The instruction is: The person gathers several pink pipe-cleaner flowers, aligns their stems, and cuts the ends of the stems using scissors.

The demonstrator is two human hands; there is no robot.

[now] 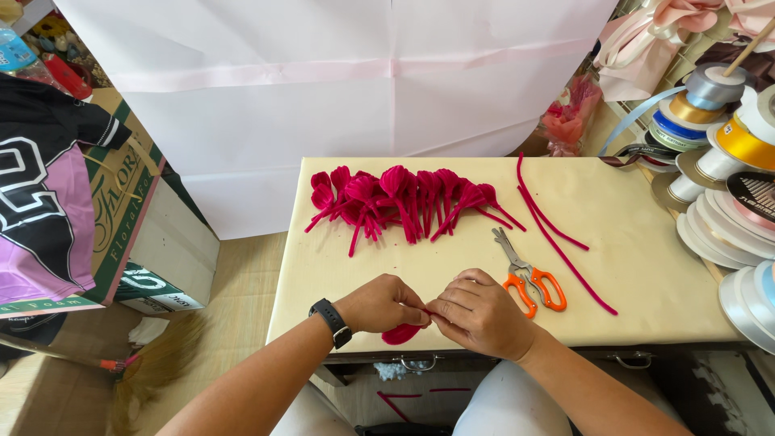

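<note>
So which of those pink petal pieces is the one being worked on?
The single pink petal piece pinched between the left hand and right hand at the table's near edge; the others lie piled farther back.

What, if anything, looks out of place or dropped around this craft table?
Two short pink stem pieces lie on the floor under the table, apart from the pile of pink petals on top. They look like dropped offcuts. On the table itself nothing looks askew: the scissors lie flat, and both hands pinch one pink piece.

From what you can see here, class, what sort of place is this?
Probably a florist's or craft workroom: stacked ribbon spools, a row of magenta chenille-stem petals, and orange-handled scissors on a cream table.
</note>
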